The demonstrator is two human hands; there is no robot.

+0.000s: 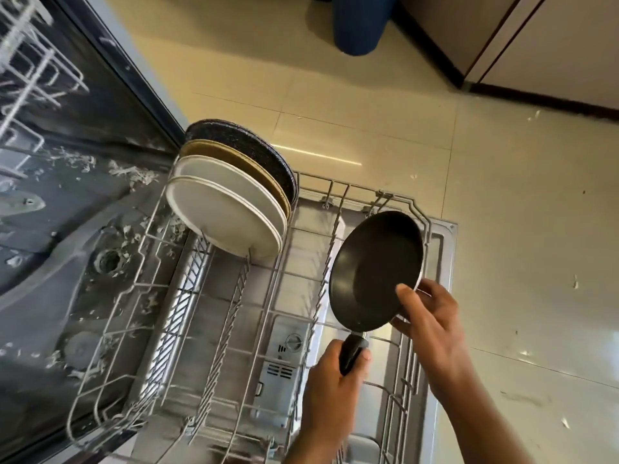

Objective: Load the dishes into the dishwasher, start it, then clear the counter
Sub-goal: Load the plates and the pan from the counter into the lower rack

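Now, pan (371, 269) above rack (140, 296), handle in left hand (330, 383).

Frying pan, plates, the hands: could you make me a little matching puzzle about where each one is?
Things:
1. frying pan
2. plates
3. left hand
4. right hand

Places or states:
A. standing on edge in the lower rack
B. gripping the pan's black handle
C. held tilted above the rack
D. holding the pan's rim

Pairs: 1-C, 2-A, 3-B, 4-D
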